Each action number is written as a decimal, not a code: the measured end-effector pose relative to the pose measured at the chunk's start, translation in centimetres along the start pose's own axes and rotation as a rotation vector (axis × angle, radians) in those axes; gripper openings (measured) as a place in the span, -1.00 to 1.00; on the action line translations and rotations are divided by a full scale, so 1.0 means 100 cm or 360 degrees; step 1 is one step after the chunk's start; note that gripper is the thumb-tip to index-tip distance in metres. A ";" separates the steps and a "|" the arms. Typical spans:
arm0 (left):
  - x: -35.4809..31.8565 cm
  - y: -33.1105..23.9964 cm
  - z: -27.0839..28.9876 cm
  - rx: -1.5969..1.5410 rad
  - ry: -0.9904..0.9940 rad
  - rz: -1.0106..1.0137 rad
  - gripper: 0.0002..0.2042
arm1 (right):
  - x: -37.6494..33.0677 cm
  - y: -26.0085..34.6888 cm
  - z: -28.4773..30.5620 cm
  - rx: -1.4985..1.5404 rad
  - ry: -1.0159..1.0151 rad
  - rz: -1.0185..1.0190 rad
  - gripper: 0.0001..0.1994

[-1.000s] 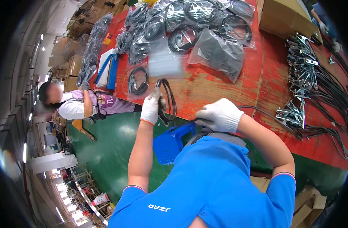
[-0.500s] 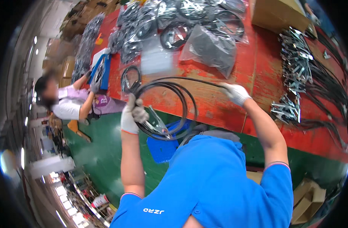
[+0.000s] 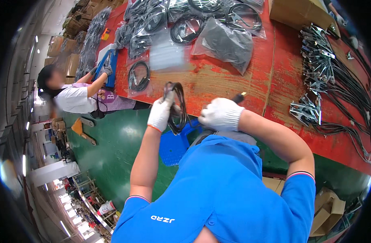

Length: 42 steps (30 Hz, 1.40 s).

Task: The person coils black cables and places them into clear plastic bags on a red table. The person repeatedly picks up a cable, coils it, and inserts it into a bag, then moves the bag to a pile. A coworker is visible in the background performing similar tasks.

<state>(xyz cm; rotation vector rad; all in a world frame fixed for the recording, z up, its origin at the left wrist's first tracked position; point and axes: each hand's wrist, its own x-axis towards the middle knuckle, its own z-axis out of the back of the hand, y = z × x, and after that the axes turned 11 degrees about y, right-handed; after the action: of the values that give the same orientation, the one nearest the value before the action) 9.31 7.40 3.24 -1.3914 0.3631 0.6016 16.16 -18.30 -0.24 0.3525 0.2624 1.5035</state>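
My left hand [image 3: 161,114], in a white glove, grips a coil of black cable [image 3: 178,106] held upright in front of my chest. My right hand [image 3: 221,115], also gloved, is closed on the cable's loose end, whose metal tip [image 3: 239,97] sticks out toward the red table [image 3: 234,77]. Both hands sit close together just above the table's near edge.
Bagged black cable coils [image 3: 139,77] and grey plastic bags [image 3: 228,42] lie on the table. Metal clamps with black leads [image 3: 315,77] pile up at the right. A cardboard box [image 3: 298,12] stands far right. Another person [image 3: 78,97] works at the left end. A blue stool [image 3: 173,146] stands below.
The cable was spread into a wide loop between my hands half a second ago; now my right hand has come back in and the loop is gathered into a tight coil.
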 end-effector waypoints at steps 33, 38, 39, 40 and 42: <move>0.141 0.122 -0.008 0.2055 0.0502 -0.1175 -0.50 | 0.099 -0.119 -0.162 0.1599 -0.0659 -0.1984 -0.45; 0.166 0.170 0.013 0.1789 0.0720 -0.1217 -0.57 | 0.099 -0.112 -0.180 0.0985 -0.0319 -0.2319 -0.30; 0.156 0.147 0.020 0.1638 0.0703 -0.1354 -0.59 | 0.095 -0.106 -0.177 0.0986 -0.0397 -0.2380 -0.28; 0.148 0.138 0.033 0.1488 0.0614 -0.1433 -0.60 | 0.100 -0.106 -0.176 0.0991 -0.0438 -0.2369 -0.26; 0.133 0.131 0.060 0.1384 0.0079 -0.1477 -0.62 | 0.110 -0.108 -0.159 0.0933 -0.0373 -0.2385 -0.24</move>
<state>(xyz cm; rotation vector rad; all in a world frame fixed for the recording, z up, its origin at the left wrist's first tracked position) 11.53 16.52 -13.97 -0.5978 -0.0278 -0.3488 20.69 -6.64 -18.54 0.5906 0.5992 -0.1168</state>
